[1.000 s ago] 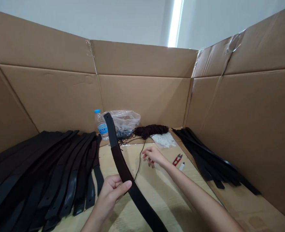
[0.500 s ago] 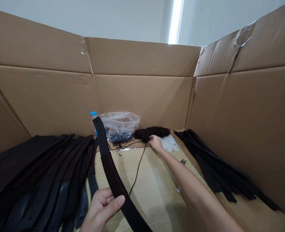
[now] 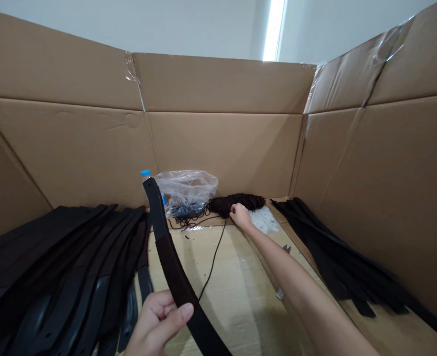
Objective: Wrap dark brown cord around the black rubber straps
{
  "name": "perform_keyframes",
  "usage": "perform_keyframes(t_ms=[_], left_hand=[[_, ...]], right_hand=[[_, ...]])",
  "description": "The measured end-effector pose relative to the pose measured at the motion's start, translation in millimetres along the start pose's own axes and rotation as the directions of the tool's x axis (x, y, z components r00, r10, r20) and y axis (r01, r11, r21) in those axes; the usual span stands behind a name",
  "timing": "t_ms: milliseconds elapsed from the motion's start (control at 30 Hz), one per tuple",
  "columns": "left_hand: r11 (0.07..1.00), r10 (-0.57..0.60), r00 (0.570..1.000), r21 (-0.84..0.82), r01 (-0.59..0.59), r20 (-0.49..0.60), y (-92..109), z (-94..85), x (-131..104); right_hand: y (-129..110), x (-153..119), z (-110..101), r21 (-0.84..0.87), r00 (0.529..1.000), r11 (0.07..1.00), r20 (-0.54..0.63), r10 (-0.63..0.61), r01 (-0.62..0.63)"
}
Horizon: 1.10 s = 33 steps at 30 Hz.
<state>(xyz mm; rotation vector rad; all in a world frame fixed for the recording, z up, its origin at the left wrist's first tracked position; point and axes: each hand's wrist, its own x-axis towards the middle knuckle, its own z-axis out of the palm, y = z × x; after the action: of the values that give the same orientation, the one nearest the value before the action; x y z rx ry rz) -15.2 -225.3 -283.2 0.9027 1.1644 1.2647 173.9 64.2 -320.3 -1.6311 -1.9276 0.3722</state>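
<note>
In my left hand (image 3: 162, 321) is a curved flat black strip (image 3: 154, 202), gripped between thumb and fingers. It tilts up to the left and has a small hole near its upper end. Dark brown cord wrapping (image 3: 172, 264) covers its middle part. From the strip, a loose length of cord (image 3: 214, 257) runs up to the fingertips of my right hand (image 3: 240, 215). That arm is stretched forward and its fingers are pinched on the cord, just in front of a dark brown cord bundle (image 3: 237, 201). The fingertips are partly hidden.
Several black strips (image 3: 81, 267) lie fanned at left, some cord-wrapped; more plain strips (image 3: 326, 247) lie at right. Behind stand a clear plastic bag (image 3: 189, 183) and a blue-capped bottle (image 3: 146, 173). Small snips (image 3: 286, 249) lie by my right forearm. Cardboard walls (image 3: 222, 148) enclose the table.
The whole view has shifted slightly, so things sit a little further right. Both hands keep nearly the same places, my left still on the strip and my right by the cord bundle.
</note>
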Motion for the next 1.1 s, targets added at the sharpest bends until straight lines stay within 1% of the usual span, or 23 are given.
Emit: perform_keyframes(t_ms=[167, 233, 400, 600, 733, 833, 933, 1000, 1100], left_hand=[[1.0, -0.006, 0.998, 0.014, 0.007, -0.067, -8, -7.6, 3], [1.0, -0.014, 0.998, 0.023, 0.016, -0.064, -9, -8.3, 4], [0.999, -0.04, 0.999, 0.02, 0.041, -0.024, -5, -5.2, 3], [0.999, -0.015, 0.998, 0.032, 0.017, -0.054, -4, -5.6, 4], [0.999, -0.036, 0.999, 0.031, 0.036, -0.008, -1, -1.4, 6], [0.996, -0.088, 0.996, 0.027, 0.088, 0.019, 3, 4.0, 8], [0.99, -0.142, 0.99, 0.009, 0.142, 0.016, 6, 7.9, 11], [0.983, -0.181, 0.982, 0.039, 0.179, 0.06, 8, 8.7, 16], [0.966, -0.245, 0.959, 0.114, 0.23, 0.141, 11, 8.4, 30]], right_hand=[[11, 8, 1, 0.147, 1.0, 0.989, -0.024, -0.015, 0.019], [14, 10, 1, 0.215, 1.0, 0.976, -0.015, -0.022, 0.025], [17, 9, -3, 0.349, 0.996, 0.937, 0.084, -0.037, 0.005], [17, 10, -10, 0.407, 0.98, 0.91, 0.199, -0.002, -0.081], [17, 11, -14, 0.452, 0.96, 0.875, 0.276, 0.048, -0.173], [16, 11, -18, 0.489, 0.939, 0.837, 0.334, 0.081, -0.247], [14, 10, -22, 0.515, 0.921, 0.801, 0.374, 0.11, -0.305], [13, 8, -24, 0.529, 0.912, 0.781, 0.39, 0.125, -0.333], [11, 6, -25, 0.556, 0.903, 0.748, 0.408, 0.135, -0.362]])
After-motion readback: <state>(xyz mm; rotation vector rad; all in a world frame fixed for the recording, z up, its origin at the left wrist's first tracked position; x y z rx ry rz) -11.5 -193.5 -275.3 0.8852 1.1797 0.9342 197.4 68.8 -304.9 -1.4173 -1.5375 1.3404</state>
